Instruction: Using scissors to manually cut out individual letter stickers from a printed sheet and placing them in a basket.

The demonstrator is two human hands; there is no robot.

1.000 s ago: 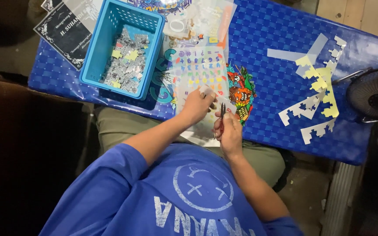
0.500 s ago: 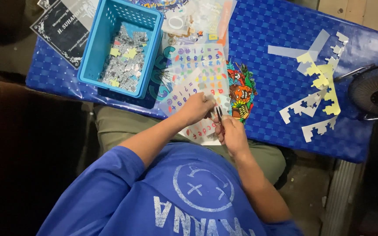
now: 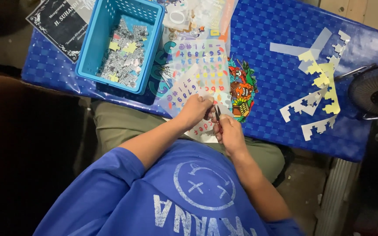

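Note:
My left hand grips a clear sticker sheet printed with colourful numbers and letters, at the near edge of the blue table. Close beside it, my right hand is shut on small scissors, whose blades point up at the sheet's edge. A second sheet of colourful symbols lies flat just beyond my hands.
A light blue plastic basket with several small cut pieces stands at the left. A black printed card lies beyond it. White and yellow jagged paper offcuts lie at the right. A black fan sits at the right edge.
Both hands stay together at the table's near edge. The held sheet has tilted and slid a little in my left hand, with the scissors still at its edge.

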